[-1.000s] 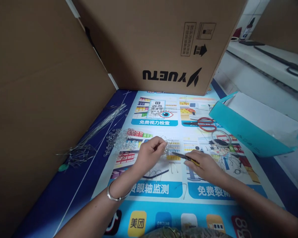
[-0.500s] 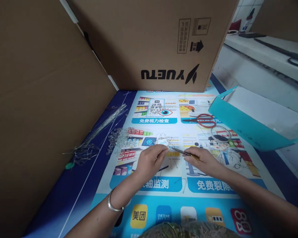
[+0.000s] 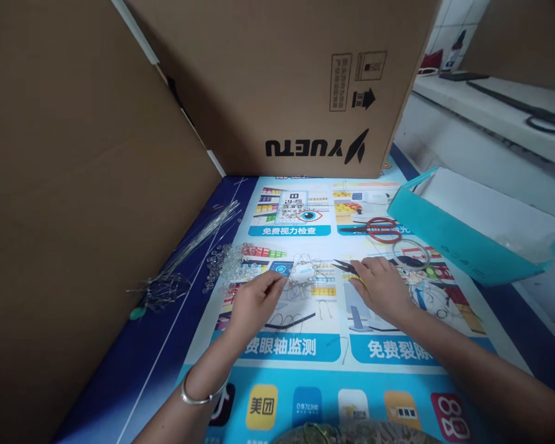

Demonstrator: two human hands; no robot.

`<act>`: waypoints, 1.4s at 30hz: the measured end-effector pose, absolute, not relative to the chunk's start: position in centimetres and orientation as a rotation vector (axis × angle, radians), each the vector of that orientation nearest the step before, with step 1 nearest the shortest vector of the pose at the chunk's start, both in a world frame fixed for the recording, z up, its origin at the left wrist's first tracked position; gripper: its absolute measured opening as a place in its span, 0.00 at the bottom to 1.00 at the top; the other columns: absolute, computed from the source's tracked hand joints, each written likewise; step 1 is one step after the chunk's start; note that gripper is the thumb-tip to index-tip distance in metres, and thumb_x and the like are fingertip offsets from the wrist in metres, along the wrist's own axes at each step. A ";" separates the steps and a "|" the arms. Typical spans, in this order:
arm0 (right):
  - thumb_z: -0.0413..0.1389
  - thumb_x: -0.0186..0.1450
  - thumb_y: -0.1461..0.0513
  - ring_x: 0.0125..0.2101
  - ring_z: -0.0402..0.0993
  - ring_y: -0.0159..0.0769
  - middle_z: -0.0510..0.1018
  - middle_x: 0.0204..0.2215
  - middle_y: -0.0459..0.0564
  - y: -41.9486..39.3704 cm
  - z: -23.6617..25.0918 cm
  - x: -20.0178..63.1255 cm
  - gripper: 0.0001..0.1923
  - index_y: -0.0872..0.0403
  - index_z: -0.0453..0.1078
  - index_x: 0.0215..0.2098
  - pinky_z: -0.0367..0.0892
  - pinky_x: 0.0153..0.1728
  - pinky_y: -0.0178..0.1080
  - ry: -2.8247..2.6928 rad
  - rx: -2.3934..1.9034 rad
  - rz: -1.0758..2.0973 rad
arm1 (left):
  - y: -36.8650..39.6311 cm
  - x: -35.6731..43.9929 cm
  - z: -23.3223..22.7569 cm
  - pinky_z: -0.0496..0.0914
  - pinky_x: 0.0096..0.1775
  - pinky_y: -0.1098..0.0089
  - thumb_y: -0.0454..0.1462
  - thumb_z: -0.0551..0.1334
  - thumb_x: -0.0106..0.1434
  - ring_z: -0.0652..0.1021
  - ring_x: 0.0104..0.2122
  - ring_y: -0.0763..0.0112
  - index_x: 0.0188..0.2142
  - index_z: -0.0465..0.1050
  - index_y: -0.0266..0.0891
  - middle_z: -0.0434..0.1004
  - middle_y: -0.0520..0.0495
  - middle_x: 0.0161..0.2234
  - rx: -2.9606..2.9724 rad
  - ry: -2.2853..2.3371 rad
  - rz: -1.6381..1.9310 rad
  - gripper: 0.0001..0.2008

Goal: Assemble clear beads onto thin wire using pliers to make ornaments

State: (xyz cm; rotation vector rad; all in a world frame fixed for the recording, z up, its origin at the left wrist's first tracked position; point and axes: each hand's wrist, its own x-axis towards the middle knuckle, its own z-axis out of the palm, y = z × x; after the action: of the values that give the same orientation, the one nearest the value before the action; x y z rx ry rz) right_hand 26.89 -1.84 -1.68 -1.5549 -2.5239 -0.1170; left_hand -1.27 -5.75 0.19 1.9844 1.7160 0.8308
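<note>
Currently, pliers [image 3: 346, 267] point leftward from the right hand [image 3: 382, 287], whose fingers wrap the handles; the tips appear slightly parted, with nothing visible between them. Just across from them, the left hand [image 3: 259, 302] has thumb and fingertips drawn together in a pinch above the mat [image 3: 143, 376]; whether anything fine sits in that grip is impossible to tell. Fine wire loops [image 3: 308, 280] lie between the two hands, near the left fingertips and apart from the pliers.

The step in hand looks like close plier work on wire, at a moment between bites. Any next move with the tips would seem to call for a steady left pinch and a careful approach, given how readily such thin loops could snag.

Farther left, clear beads [image 3: 231, 264] lie heaped beside a wire bundle [image 3: 203, 231]. Beyond the right hand are red-handled scissors [image 3: 372, 230], a pale coil [image 3: 411, 268] and a teal box [image 3: 457, 240]; cardboard [image 3: 282, 80] walls the far side.
</note>
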 end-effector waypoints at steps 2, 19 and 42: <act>0.45 0.66 0.55 0.43 0.60 0.46 0.69 0.43 0.57 -1.9 -1.8 26.8 0.21 0.54 0.62 0.54 0.55 0.43 0.45 -2.545 -1.575 -0.140 | -5.2 -1.9 -0.1 0.60 0.27 0.76 0.41 0.52 0.63 0.69 0.23 0.74 0.30 0.69 0.40 0.70 0.53 0.22 1.970 1.739 0.795 0.11; 0.46 0.65 0.56 0.44 0.60 0.47 0.69 0.45 0.58 -2.0 -3.3 26.8 0.22 0.55 0.60 0.55 0.56 0.43 0.47 -2.586 -1.569 -0.183 | -3.9 -3.6 -1.6 0.59 0.26 0.76 0.42 0.53 0.62 0.68 0.22 0.74 0.27 0.68 0.41 0.67 0.54 0.20 1.877 1.835 0.785 0.11; 0.44 0.66 0.57 0.45 0.59 0.45 0.67 0.46 0.55 -1.6 -3.3 26.8 0.20 0.53 0.61 0.55 0.55 0.44 0.46 -2.550 -1.623 -0.181 | -4.7 -2.4 -3.3 0.60 0.25 0.76 0.43 0.54 0.63 0.64 0.22 0.77 0.29 0.65 0.38 0.62 0.54 0.22 1.476 1.529 1.097 0.11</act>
State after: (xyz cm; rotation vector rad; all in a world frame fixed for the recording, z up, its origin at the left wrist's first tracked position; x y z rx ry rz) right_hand 26.77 -1.61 -3.34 -1.6231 -2.5503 -0.1808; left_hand -2.35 -4.74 -3.29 1.4764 1.5290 1.0967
